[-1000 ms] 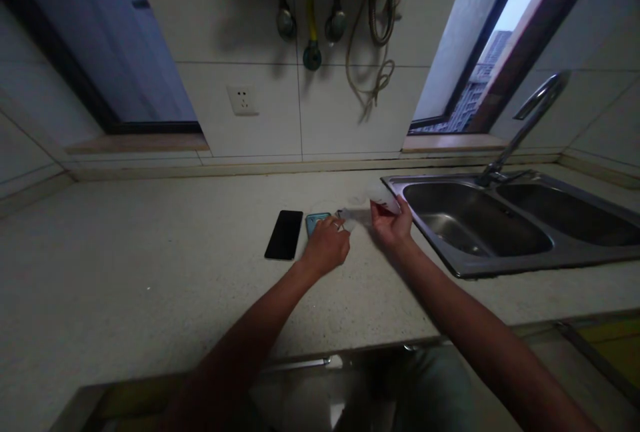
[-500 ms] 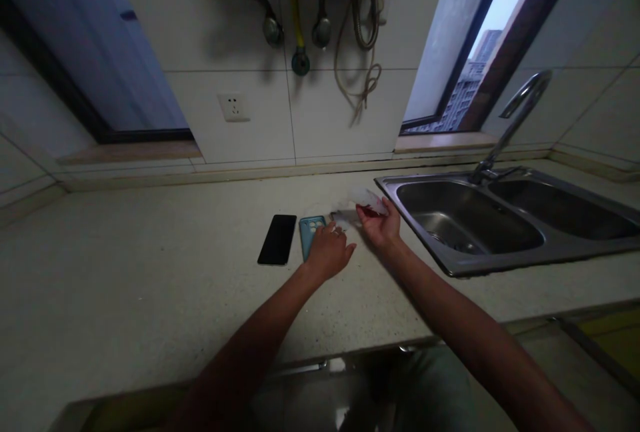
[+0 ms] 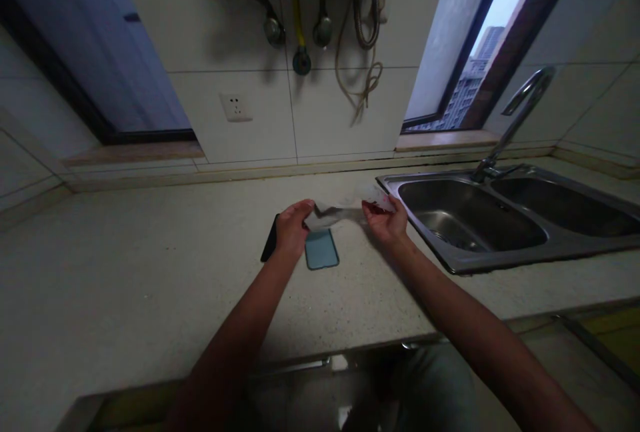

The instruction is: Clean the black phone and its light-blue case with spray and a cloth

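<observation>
My left hand (image 3: 292, 227) and my right hand (image 3: 386, 221) are both pinched on the two ends of a thin clear plastic wrapper (image 3: 345, 211) with a red patch near the right end. They hold it stretched just above the speckled countertop (image 3: 150, 265). Below the wrapper lies a teal phone case (image 3: 321, 249). A black phone (image 3: 271, 240) lies beside it, partly hidden behind my left hand.
A steel double sink (image 3: 500, 225) with a curved tap (image 3: 520, 112) sits to the right. On the tiled wall behind are a socket (image 3: 236, 107) and hanging hoses (image 3: 320, 12). Windows stand at both sides. The counter's front edge runs below my forearms.
My left hand left the counter near the teal case and took hold of the wrapper's left end. The wrapper is now stretched between both hands, and the teal case shows fully.
</observation>
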`<state>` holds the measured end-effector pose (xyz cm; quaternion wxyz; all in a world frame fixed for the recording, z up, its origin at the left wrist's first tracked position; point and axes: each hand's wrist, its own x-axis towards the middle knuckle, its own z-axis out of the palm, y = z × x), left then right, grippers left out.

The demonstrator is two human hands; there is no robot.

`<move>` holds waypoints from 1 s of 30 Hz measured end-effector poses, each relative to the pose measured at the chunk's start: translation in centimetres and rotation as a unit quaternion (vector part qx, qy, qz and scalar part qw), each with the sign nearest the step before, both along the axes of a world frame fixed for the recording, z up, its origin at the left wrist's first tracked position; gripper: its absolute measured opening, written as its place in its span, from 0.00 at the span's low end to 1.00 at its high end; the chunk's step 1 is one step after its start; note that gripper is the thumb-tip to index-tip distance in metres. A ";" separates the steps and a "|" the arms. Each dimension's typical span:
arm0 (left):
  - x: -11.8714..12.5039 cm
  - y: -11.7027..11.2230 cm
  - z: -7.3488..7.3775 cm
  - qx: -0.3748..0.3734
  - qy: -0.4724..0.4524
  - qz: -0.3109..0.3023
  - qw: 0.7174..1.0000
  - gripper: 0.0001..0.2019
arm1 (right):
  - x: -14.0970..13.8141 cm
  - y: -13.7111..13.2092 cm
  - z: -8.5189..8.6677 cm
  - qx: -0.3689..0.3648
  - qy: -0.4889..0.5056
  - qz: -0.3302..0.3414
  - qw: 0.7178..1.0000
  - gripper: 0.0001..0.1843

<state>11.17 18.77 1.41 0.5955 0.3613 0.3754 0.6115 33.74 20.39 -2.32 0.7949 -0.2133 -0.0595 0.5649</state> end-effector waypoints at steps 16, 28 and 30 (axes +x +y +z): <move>-2.3 1.4 0.3 -0.208 -0.145 -0.115 0.960 0.04 | -0.9 -0.7 0.9 0.001 0.003 -0.001 1.000 0.06; -1.7 1.2 -0.1 -0.183 -0.208 -0.110 0.954 0.04 | -0.8 -1.1 1.7 0.064 -0.025 -0.003 0.998 0.08; -1.6 1.3 -0.6 -0.175 -0.203 -0.128 0.955 0.04 | -0.7 -1.3 2.1 0.083 -0.046 -0.002 0.996 0.09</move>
